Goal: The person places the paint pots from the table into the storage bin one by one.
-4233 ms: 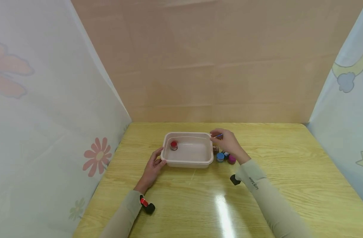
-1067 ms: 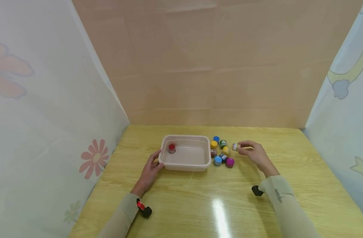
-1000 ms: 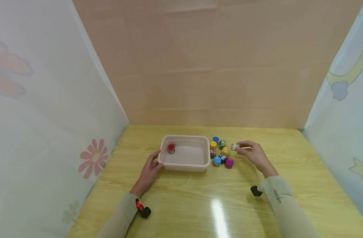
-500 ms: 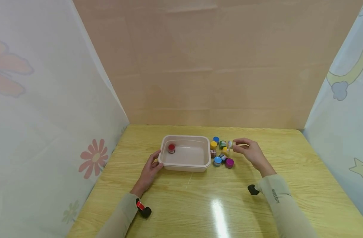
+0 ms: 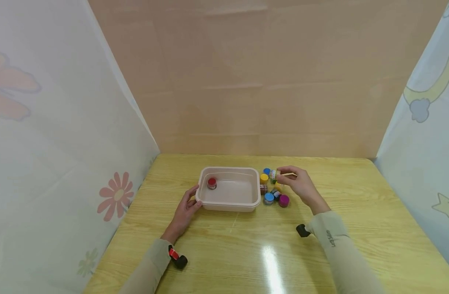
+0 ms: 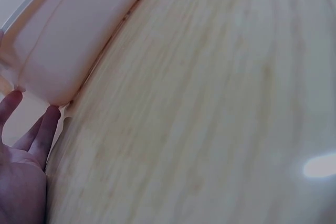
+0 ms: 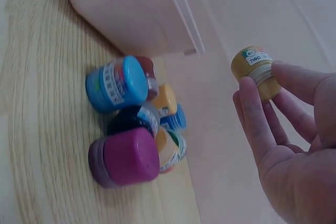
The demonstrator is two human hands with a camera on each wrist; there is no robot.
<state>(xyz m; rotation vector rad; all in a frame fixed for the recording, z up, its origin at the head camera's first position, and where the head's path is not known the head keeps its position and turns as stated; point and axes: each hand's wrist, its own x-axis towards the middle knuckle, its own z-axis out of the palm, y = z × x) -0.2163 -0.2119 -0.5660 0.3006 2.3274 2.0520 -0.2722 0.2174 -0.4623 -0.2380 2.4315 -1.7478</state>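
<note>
My right hand [image 5: 300,183] pinches a small yellow paint jar [image 7: 253,62] between thumb and fingertips, and its printed label shows. The jar hangs over the group of other jars, to the right of a pale pink plastic tub [image 5: 228,206]. At the tub's left end is my left hand [image 5: 184,212], its thumb at the front corner and its fingers along the side. In the left wrist view, straight fingertips [image 6: 51,113] touch the tub's lower wall. A red-lidded jar [image 5: 212,183] stands inside the tub near its left end.
Right of the tub cluster a light blue jar [image 5: 269,198], a purple-lidded jar [image 5: 284,200], a dark jar [image 7: 134,120], a brown jar [image 5: 263,189], a yellow-lidded jar [image 5: 264,178] and a blue-lidded one [image 5: 266,171]. The right hand partly covers others. A brown sheet [image 5: 224,102] rises behind the table.
My right hand, reaching by the tub's right rim at first, later holds the yellow jar right of the cluster and has since carried it left over the other jars. The left hand stays at the tub.
</note>
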